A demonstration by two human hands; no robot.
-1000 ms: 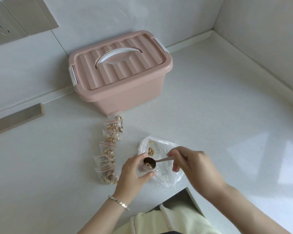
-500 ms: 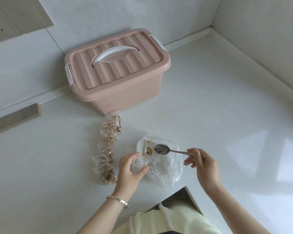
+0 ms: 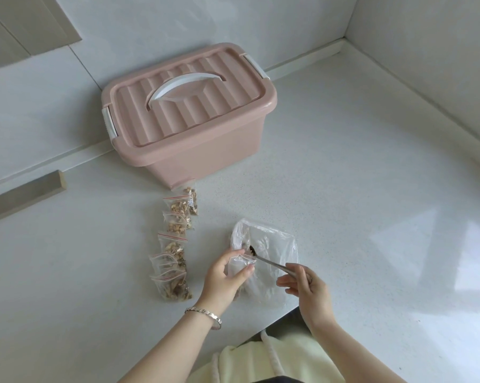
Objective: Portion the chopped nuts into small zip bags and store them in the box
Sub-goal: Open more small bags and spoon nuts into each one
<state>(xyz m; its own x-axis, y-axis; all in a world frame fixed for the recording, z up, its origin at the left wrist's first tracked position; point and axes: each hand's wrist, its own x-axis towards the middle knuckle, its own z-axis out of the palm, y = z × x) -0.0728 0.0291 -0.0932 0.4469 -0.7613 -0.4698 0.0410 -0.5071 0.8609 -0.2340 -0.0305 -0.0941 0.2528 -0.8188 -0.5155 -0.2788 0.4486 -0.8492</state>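
My left hand [image 3: 224, 277] holds a small clear zip bag [image 3: 240, 264] upright with its mouth up. My right hand [image 3: 306, 286] pinches the handle of a metal spoon [image 3: 263, 258]; the spoon's bowl, carrying a few nut bits, sits at the small bag's mouth. Behind both lies a larger clear plastic bag [image 3: 272, 244], crumpled, with hardly any nuts showing in it. A row of several filled zip bags [image 3: 175, 239] with red strips runs from my left hand toward the pink box [image 3: 200, 150]. The box lid is closed, its white handle lying flat.
The white speckled countertop [image 3: 357, 189] meets walls behind and on the right. A grey strip [image 3: 23, 194] lies along the back wall at left. The counter's front edge with a notch is just below my hands. A bracelet is on my left wrist.
The spoon went from the small bag out to the large bag and has come back to the small bag's mouth with nut bits. My left hand kept hold of the small bag.
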